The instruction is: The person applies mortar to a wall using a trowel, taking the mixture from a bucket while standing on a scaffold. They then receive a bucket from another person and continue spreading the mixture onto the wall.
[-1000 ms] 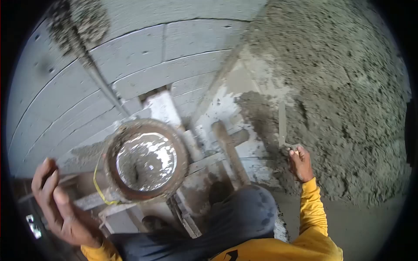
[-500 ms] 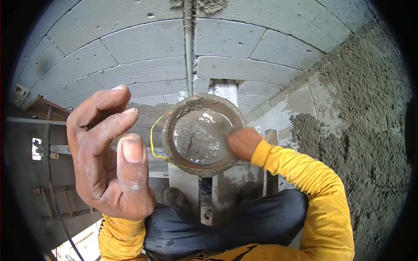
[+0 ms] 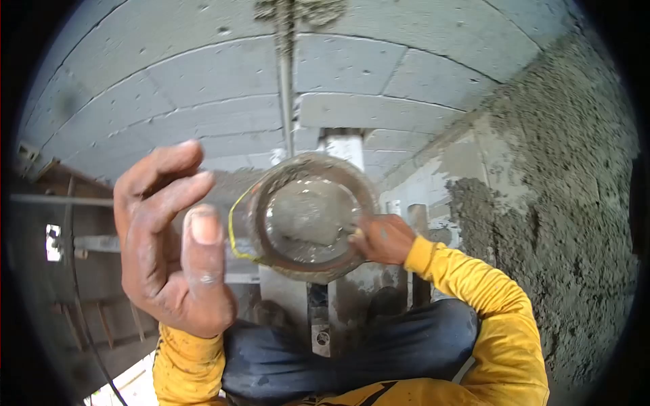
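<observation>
The left hand [image 3: 172, 254] was raised close to the camera at the left, dusted with grey, its grip released: the fingers were loosely bent, the thumb stood up with its nail toward the lens, and nothing lay in the palm. The right hand [image 3: 384, 238] rested at the right side of the bucket [image 3: 313, 272], touching its rim, with the knuckles turned toward the view. Its fingers were curled, but whether that grip closed on the rim or on something inside could not be told. The bucket sat in the middle, between the two hands, just ahead of the person's knees in dark trousers [image 3: 352, 345], on a mortar-stained plank [image 3: 288, 298]. Inside it lay glossy wet grey slurry [image 3: 305, 216], and a yellow cord [image 3: 233, 237] looped along its left side. A yellow sleeve [image 3: 487, 311] ran from the right hand toward the lower right. Behind the bucket rose a grey block wall [image 3: 169, 101] with a thin pipe [image 3: 284, 88] running up it, and to the right stood a wall face covered in rough wet render [image 3: 562, 203].
</observation>
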A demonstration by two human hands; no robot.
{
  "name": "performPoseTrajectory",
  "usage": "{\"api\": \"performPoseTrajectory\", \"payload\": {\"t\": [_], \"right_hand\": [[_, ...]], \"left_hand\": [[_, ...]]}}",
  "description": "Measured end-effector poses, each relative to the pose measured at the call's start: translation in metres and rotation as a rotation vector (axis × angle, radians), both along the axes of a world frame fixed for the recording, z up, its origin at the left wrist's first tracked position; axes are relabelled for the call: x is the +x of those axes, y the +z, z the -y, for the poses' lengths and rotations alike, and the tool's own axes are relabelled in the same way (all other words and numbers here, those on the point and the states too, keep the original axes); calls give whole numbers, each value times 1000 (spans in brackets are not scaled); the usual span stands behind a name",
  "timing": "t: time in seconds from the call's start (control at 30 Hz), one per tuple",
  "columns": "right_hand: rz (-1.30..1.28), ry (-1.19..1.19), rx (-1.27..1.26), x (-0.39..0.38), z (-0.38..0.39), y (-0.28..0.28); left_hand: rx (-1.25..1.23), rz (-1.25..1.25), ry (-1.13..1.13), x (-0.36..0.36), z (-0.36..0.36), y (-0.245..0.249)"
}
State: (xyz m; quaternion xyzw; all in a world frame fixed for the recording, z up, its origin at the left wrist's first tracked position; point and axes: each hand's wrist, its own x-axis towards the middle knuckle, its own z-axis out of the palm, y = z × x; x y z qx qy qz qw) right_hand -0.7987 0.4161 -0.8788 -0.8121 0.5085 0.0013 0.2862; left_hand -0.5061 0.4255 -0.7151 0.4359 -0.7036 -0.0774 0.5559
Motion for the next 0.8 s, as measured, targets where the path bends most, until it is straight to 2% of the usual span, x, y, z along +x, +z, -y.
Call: {"api": "performPoseTrajectory", "payload": {"t": [0.1, 0.17, 0.27, 0.37, 0.43, 0.5, 0.53, 0.57, 0.6, 0.63, 0.7, 0.8], "right_hand": [[248, -1, -166, -5, 3, 9], [402, 2, -100, -12, 8, 2], [541, 10, 33, -43, 14, 12], [666, -434, 670, -100, 14, 14], [913, -806, 778, -163, 8, -28], [861, -1086, 554, -246, -3, -68], [846, -1257, 351, -273, -22, -71], [989, -1402, 170, -286, -49, -62], [1059, -1416, 4, -298, -82, -46], [937, -1422, -129, -296, -108, -19], [903, -1402, -178, -294, -149, 22], [565, -1336, -133, -283, -168, 56]], "left_hand": [[53, 98, 81, -3, -2, 1], [45, -18, 51, -6, 0, -4], [27, 32, 84, 4, 9, -14], [63, 21, 93, 4, 13, -20], [75, 37, 83, -1, 14, -20], [92, 28, 63, -10, 15, -20], [101, 68, 78, -16, 14, -17], [117, 58, 48, -17, 14, -16], [127, 40, 33, -18, 13, -17], [141, 19, 24, -20, 12, -19], [145, 10, 17, -23, 15, -21], [145, 54, 16, -30, 23, -22]]}}
